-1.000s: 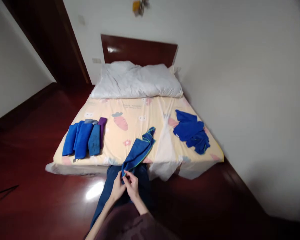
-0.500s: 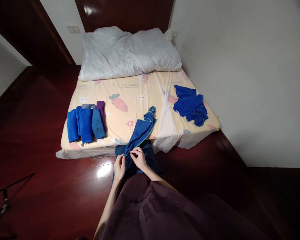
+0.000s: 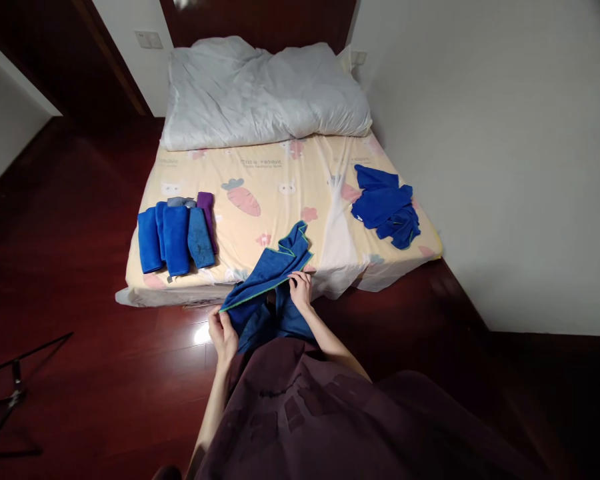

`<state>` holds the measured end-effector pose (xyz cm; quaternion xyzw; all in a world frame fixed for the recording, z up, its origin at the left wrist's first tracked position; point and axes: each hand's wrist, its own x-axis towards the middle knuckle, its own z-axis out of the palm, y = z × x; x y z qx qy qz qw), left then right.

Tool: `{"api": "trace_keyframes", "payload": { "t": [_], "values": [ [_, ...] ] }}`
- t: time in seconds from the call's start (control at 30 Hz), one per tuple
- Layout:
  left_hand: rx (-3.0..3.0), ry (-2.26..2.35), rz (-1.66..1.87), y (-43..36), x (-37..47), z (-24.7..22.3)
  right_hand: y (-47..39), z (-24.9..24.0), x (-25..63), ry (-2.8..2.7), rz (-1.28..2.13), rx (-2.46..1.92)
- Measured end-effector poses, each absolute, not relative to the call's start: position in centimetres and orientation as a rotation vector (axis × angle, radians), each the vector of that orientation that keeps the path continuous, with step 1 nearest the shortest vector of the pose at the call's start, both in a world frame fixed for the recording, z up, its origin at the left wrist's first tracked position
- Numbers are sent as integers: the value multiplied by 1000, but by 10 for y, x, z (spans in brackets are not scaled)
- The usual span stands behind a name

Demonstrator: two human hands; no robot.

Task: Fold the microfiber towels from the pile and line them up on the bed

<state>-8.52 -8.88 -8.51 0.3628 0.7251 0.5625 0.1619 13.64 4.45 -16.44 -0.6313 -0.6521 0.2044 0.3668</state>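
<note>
A blue towel [image 3: 265,272] with green edging stretches from my hands onto the front of the bed, its far end crumpled on the sheet. My left hand [image 3: 223,333] pinches one corner of it, low and in front of the bed. Along the green edge, further right, my right hand [image 3: 301,291] has its fingers closed on the cloth. Folded blue towels [image 3: 176,241] lie at the bed's left side, with a purple one [image 3: 207,217] and a grey one beside them. Loose blue towels [image 3: 380,203] sit in a heap on the right.
The bed [image 3: 250,160] has a yellow patterned sheet. A pale quilt [image 3: 265,97] is bunched at the headboard. A white wall [image 3: 480,167] runs along the right. Black stand legs [image 3: 16,393] rest on the dark red floor at the lower left.
My hands have moved apart, the left one slightly left, the right one right and up along the edge. The towel between them is spread wider.
</note>
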Motion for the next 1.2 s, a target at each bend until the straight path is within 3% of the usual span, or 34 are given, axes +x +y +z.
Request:
{"api": "trace_keyframes", "payload": {
  "t": [0.17,0.4,0.6,0.77,0.87,1.0,1.1,1.2],
  "values": [
    [1304,2239,1533,-89,-122,-68,55,-156,169,-1496,414,-1608],
    [2008,2283,1178,-56,-194,-12,101,-59,226,-1704,456,-1409],
    [2048,2578,1413,-22,-217,54,110,9,236,-1861,353,-1241],
    [2224,2537,1274,-6,-241,94,124,33,246,-1929,573,-1190],
    [2301,2599,1259,-7,-257,108,125,26,249,-1986,912,-1123],
    [2059,2808,1518,-21,-266,117,97,-25,235,-2032,1287,-1018],
    [1832,2902,1638,-34,-267,121,63,-79,219,-2055,1364,-1072],
    [1804,2949,1530,-43,-271,123,34,-120,209,-2025,1363,-1139]
  ]
}}
